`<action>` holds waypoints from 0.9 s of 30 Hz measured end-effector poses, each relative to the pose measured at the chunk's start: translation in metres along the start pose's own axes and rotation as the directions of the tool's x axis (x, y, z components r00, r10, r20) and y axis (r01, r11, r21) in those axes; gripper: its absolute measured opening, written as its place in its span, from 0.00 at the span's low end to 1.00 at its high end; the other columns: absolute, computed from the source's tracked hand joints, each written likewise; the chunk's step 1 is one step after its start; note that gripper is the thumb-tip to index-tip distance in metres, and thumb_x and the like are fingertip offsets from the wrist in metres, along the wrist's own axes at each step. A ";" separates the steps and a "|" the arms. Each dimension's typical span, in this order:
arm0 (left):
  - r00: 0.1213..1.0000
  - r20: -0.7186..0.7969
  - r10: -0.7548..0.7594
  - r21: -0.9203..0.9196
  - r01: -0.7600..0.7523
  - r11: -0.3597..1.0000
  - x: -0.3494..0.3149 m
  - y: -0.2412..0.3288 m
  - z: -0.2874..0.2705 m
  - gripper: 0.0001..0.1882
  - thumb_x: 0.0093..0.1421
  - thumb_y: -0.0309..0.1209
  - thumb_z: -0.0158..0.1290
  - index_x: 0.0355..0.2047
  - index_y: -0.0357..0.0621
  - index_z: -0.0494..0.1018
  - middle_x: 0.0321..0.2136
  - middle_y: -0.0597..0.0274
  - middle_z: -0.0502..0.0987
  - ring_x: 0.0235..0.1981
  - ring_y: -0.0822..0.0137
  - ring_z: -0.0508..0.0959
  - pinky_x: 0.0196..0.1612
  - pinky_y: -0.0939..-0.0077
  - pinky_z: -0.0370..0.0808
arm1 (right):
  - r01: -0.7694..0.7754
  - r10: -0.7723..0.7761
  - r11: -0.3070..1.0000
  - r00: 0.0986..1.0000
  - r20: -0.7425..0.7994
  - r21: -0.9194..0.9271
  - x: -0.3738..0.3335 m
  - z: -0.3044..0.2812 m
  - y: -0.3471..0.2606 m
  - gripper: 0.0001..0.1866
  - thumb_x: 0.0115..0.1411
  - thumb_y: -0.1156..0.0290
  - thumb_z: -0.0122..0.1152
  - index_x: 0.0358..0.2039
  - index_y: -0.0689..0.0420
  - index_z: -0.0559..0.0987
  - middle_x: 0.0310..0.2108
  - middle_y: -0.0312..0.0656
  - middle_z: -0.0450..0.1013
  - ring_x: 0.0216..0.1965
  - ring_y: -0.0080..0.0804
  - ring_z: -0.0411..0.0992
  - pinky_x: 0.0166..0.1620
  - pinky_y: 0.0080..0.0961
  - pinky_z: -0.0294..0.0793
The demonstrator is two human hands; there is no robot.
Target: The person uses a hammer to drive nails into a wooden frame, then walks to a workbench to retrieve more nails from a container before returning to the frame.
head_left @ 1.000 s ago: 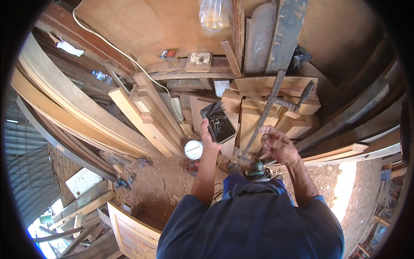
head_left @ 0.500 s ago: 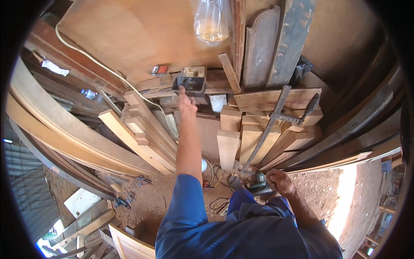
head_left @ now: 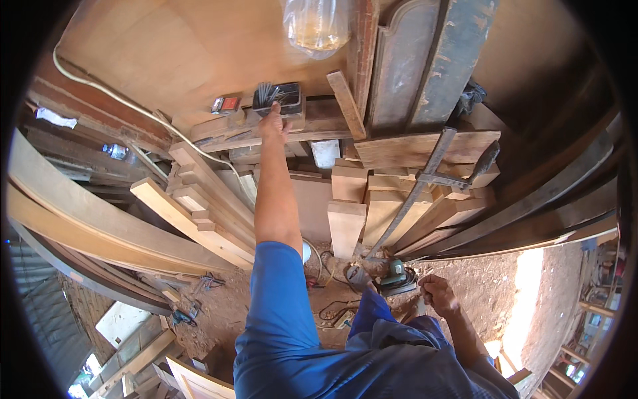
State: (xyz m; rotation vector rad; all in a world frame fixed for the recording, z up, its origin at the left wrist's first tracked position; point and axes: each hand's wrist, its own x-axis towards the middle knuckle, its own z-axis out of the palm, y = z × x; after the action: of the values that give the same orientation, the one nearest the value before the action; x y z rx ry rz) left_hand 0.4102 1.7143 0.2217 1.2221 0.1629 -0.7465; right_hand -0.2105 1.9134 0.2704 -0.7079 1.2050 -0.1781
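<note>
My left arm stretches far forward, and its hand (head_left: 273, 124) is closed on the near rim of a small black box (head_left: 298, 90). Thin grey nails (head_left: 265, 91) stick up at the left side of the box. The box sits on a wooden ledge (head_left: 319, 118) against the plywood wall. Down at the right, beside my leg, my right hand (head_left: 437, 293) is curled closed; whatever may be in its fingers is hidden. A green power tool (head_left: 397, 271) lies on the ground just left of it.
Upright boards (head_left: 346, 223) lean below the ledge, and a metal clamp (head_left: 415, 193) slants across them. Left of the box lies a small red-and-black box (head_left: 226, 105). A clear bag (head_left: 318, 30) hangs above. Cords and tools (head_left: 185, 314) lie on the dirt floor.
My left hand has set the black box back against the wall, over the block seen behind it before. Its nails now show. The right hand stays closed; the whole view has shifted slightly.
</note>
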 end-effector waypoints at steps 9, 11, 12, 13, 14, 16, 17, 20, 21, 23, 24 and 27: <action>0.951 0.210 0.225 -0.112 -0.206 0.972 -0.238 -0.103 -0.105 0.07 0.64 0.39 0.56 0.37 0.52 0.74 0.29 0.72 0.74 0.31 0.75 0.73 0.36 0.75 0.73 | 0.309 -0.291 0.949 0.938 0.188 -0.070 0.044 0.034 -0.011 0.07 0.69 0.69 0.52 0.39 0.58 0.74 0.26 0.36 0.70 0.24 0.24 0.68 0.29 0.22 0.70; 0.960 0.265 0.092 -0.090 -0.071 0.993 -0.303 -0.185 -0.161 0.09 0.64 0.39 0.57 0.39 0.50 0.75 0.33 0.70 0.76 0.36 0.73 0.76 0.41 0.76 0.74 | 0.236 -0.238 0.971 0.936 0.258 0.039 0.042 0.063 -0.014 0.06 0.69 0.69 0.53 0.39 0.57 0.74 0.27 0.36 0.70 0.25 0.23 0.68 0.30 0.23 0.70; 0.960 0.279 -0.033 -0.098 0.063 0.993 -0.366 -0.203 -0.148 0.11 0.65 0.40 0.56 0.41 0.48 0.75 0.36 0.69 0.77 0.38 0.71 0.77 0.43 0.76 0.75 | 0.265 -0.276 0.961 0.937 0.214 0.079 0.041 0.069 -0.014 0.07 0.69 0.68 0.52 0.40 0.57 0.75 0.28 0.34 0.71 0.26 0.22 0.68 0.30 0.21 0.69; 0.956 0.265 -0.127 -0.018 0.137 0.990 -0.407 -0.217 -0.153 0.16 0.66 0.43 0.55 0.45 0.46 0.75 0.38 0.66 0.79 0.41 0.66 0.78 0.46 0.72 0.76 | 0.291 -0.308 0.950 0.931 0.195 0.112 0.035 0.077 -0.011 0.08 0.69 0.67 0.51 0.40 0.57 0.75 0.28 0.33 0.72 0.28 0.21 0.69 0.31 0.19 0.68; 0.929 0.253 -0.271 -0.264 0.335 0.904 -0.442 -0.239 -0.160 0.19 0.69 0.46 0.50 0.48 0.44 0.74 0.41 0.62 0.79 0.43 0.63 0.79 0.49 0.66 0.76 | 0.287 -0.302 0.953 0.921 0.245 0.095 0.031 0.082 -0.005 0.08 0.69 0.67 0.51 0.40 0.57 0.75 0.28 0.33 0.72 0.28 0.21 0.69 0.31 0.19 0.68; 0.891 0.403 -0.209 -0.419 0.383 0.823 -0.489 -0.237 -0.162 0.22 0.71 0.48 0.46 0.51 0.42 0.72 0.41 0.58 0.79 0.45 0.62 0.79 0.52 0.63 0.74 | 0.386 -0.365 0.922 0.856 0.366 0.015 0.031 0.083 0.019 0.08 0.70 0.67 0.52 0.42 0.58 0.74 0.33 0.34 0.73 0.32 0.22 0.70 0.37 0.19 0.70; 0.900 0.426 -0.098 -0.527 0.335 0.781 -0.502 -0.242 -0.160 0.23 0.71 0.48 0.43 0.52 0.40 0.71 0.41 0.57 0.79 0.45 0.62 0.78 0.52 0.62 0.74 | 0.496 -0.406 0.846 0.835 0.371 -0.192 0.041 0.075 0.038 0.14 0.71 0.63 0.51 0.46 0.62 0.74 0.40 0.44 0.76 0.41 0.34 0.74 0.46 0.29 0.73; 0.826 0.536 0.177 -0.677 0.295 0.675 -0.517 -0.260 -0.178 0.22 0.72 0.46 0.40 0.50 0.38 0.69 0.41 0.57 0.76 0.45 0.61 0.77 0.52 0.62 0.73 | 0.856 -0.672 0.270 0.496 0.551 -0.440 0.008 0.086 0.063 0.19 0.70 0.61 0.53 0.53 0.62 0.71 0.46 0.52 0.75 0.47 0.42 0.74 0.52 0.34 0.72; 0.867 0.475 0.152 -0.712 0.277 0.645 -0.518 -0.279 -0.183 0.21 0.72 0.45 0.40 0.48 0.39 0.69 0.40 0.58 0.74 0.45 0.61 0.76 0.52 0.63 0.73 | 0.826 -0.576 0.289 0.553 0.602 -0.484 -0.027 0.094 0.059 0.24 0.69 0.60 0.52 0.57 0.65 0.69 0.54 0.60 0.69 0.57 0.54 0.67 0.61 0.44 0.64; 0.840 0.501 0.209 -0.789 0.344 0.510 -0.532 -0.288 -0.182 0.18 0.71 0.44 0.42 0.43 0.39 0.68 0.38 0.59 0.71 0.44 0.59 0.72 0.54 0.64 0.72 | 0.846 -0.591 0.175 0.500 0.633 -0.504 -0.050 0.092 0.072 0.27 0.70 0.57 0.51 0.60 0.67 0.66 0.57 0.63 0.66 0.59 0.58 0.64 0.63 0.46 0.60; 0.839 0.498 0.219 -0.791 0.337 0.511 -0.539 -0.291 -0.184 0.18 0.71 0.44 0.42 0.43 0.39 0.68 0.38 0.59 0.71 0.44 0.59 0.72 0.54 0.64 0.72 | 0.847 -0.601 0.075 0.460 0.654 -0.527 -0.061 0.088 0.078 0.31 0.70 0.55 0.50 0.62 0.68 0.63 0.59 0.66 0.63 0.61 0.62 0.61 0.65 0.48 0.57; 0.923 0.347 0.165 -0.776 0.184 0.604 -0.554 -0.313 -0.190 0.18 0.70 0.44 0.42 0.42 0.39 0.69 0.38 0.59 0.70 0.44 0.59 0.72 0.54 0.62 0.72 | 0.881 -0.601 -0.076 0.333 0.727 -0.466 -0.097 0.073 0.094 0.28 0.69 0.59 0.51 0.61 0.68 0.64 0.59 0.64 0.63 0.61 0.62 0.61 0.65 0.48 0.56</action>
State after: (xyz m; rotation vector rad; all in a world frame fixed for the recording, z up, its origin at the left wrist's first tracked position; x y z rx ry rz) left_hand -0.1443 2.0780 0.1798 0.1792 0.1505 -0.7794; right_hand -0.2036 2.0624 0.3045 -2.2895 0.2861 -0.4290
